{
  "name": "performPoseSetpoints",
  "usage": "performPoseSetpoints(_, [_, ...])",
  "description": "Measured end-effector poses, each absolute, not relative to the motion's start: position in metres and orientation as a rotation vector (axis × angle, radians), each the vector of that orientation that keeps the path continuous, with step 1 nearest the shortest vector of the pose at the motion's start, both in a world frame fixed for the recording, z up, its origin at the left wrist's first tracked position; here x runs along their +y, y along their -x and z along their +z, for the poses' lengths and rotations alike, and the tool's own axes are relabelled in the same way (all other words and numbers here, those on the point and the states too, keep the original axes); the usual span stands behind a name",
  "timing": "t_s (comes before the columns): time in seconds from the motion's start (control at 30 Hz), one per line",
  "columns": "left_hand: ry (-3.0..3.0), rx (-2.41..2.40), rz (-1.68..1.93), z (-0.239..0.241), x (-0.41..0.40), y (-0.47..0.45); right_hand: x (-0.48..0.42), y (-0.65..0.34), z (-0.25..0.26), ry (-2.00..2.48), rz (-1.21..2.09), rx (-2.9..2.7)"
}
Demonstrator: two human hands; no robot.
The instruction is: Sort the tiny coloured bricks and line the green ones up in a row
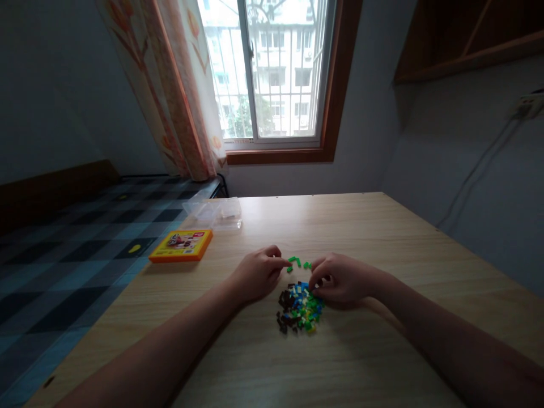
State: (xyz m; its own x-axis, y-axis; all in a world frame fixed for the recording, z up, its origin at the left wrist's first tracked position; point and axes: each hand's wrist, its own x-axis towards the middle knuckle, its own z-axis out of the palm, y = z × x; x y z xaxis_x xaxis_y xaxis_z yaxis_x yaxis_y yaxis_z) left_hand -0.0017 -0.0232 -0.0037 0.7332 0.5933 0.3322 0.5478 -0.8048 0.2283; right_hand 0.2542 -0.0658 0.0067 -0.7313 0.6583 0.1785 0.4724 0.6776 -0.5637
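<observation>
A small heap of tiny building bricks (301,306) in brown, blue, green, white and yellow lies on the wooden table between my hands. My left hand (261,273) rests beyond the heap on its left. Its index finger stretches out to the loose green bricks (298,262), and the other fingers are curled under. At the heap's upper right edge, my right hand (340,277) has its fingers bent down into a pinch. Whatever may be between those fingertips is too small to make out. Another green brick (306,265) lies close to the right hand's knuckles.
A yellow and orange box (182,246) lies near the table's left edge. Behind it stands a clear plastic container (216,213). A bed with a checked cover (93,221) adjoins the table (425,266) on the left. Beyond the table are a curtain and a window.
</observation>
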Motion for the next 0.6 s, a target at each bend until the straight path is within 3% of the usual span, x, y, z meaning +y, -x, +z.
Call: performPoseSetpoints(0.6, [-2.754, 0.917, 0.629, -0.0082, -0.0185, 0.0001, -0.0654, -0.2588, 0.0028, 1.003, 0.484, -2.569])
